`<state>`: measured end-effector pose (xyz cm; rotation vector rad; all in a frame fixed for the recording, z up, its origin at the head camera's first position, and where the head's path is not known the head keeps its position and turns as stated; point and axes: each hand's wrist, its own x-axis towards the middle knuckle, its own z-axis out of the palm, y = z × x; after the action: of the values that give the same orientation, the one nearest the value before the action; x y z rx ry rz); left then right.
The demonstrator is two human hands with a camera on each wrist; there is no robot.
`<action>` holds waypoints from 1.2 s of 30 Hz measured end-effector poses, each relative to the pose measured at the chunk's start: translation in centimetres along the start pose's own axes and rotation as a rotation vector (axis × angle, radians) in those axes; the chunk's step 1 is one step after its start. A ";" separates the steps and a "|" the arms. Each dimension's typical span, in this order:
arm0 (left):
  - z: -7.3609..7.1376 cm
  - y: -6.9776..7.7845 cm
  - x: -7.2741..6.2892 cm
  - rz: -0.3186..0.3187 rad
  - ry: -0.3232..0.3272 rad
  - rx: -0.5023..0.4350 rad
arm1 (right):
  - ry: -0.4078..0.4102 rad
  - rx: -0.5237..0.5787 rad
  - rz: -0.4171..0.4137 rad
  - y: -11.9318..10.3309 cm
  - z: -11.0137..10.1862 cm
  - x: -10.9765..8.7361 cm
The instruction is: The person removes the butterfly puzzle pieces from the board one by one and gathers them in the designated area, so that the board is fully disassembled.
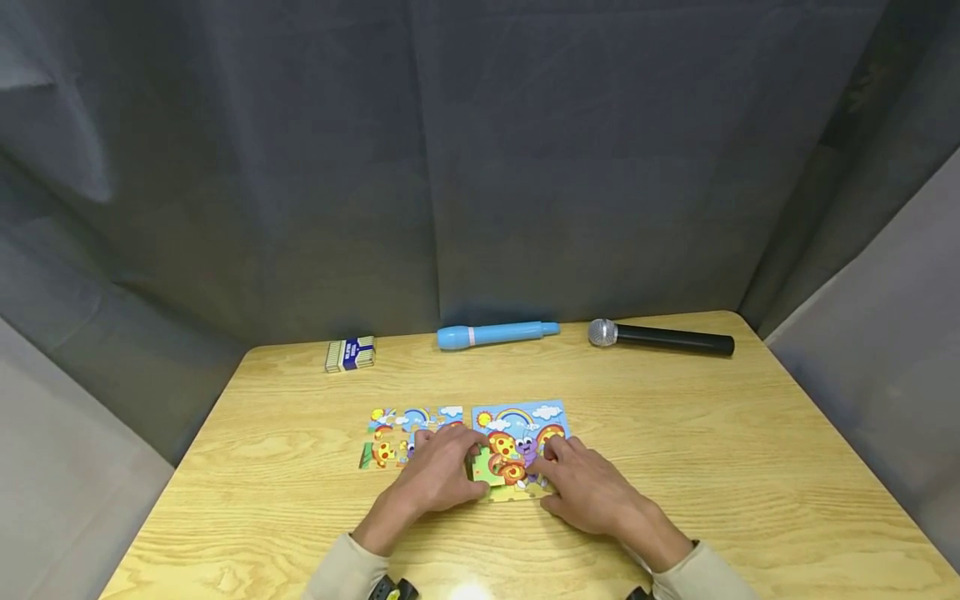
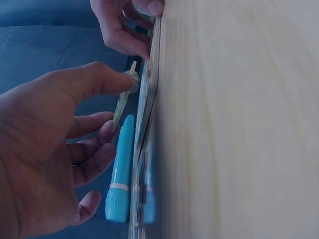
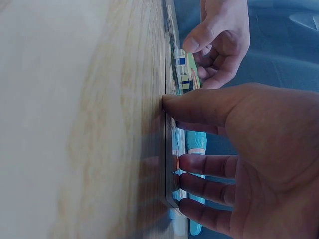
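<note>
My left hand (image 1: 444,471) pinches a green jigsaw piece (image 1: 489,467) between thumb and fingers. The piece is held tilted over the lower left of a puzzle board (image 1: 551,410) with a butterfly, rainbow and sun picture. In the left wrist view the piece (image 2: 121,102) appears edge-on, apart from the board's surface. My right hand (image 1: 592,490) rests on the board's right side. Its fairly straight fingers (image 3: 207,186) touch the picture, and its thumb presses at the near edge. Under that hand, the board's right part is hidden.
Loose jigsaw pieces (image 1: 382,451) lie left of the board, partly behind my left hand. Along the table's back edge are a striped box with a blue band (image 1: 350,354), a blue pen-like tube (image 1: 495,334) and a black microphone (image 1: 663,337). Dark curtains (image 1: 450,167) hang behind.
</note>
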<state>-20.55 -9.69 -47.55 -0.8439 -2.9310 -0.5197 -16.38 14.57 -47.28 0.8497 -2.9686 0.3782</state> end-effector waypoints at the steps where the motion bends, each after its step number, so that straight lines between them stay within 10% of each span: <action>1: -0.1 -0.1 -0.1 0.000 0.002 -0.007 | -0.001 -0.003 0.000 0.0 0.0 0.0; 36: -3.0 -8.8 -6.6 -0.191 -0.068 -0.091 | 0.013 0.016 0.008 0.2 0.0 -0.1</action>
<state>-19.71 -21.01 -48.35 -0.6038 -3.0900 -0.6531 -16.42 14.71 -47.36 0.8346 -2.9618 0.4063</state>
